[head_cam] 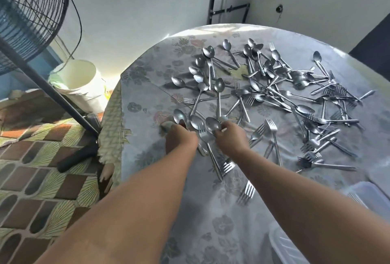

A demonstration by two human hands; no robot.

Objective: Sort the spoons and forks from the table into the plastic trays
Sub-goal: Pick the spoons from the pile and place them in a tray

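While the left hand (181,135) grips several steel spoons (179,116) fanned toward twelve o'clock, the right hand (229,135) pinches another grey metal spoon (213,124), handle hidden, with the translucent plastic trays (358,195) well apart at four o'clock, nearer the right.

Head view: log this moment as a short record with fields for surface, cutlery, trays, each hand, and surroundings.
surface: round table under a floral cloth
cutlery: many metal spoons and forks scattered loose, densest in the pile on the far right
trays: two clear plastic trays at the near right edge, contents unclear
left hand: left hand holds spoons, bowls sticking up
right hand: right hand pinches one spoon
surroundings: standing fan and white bucket on the left
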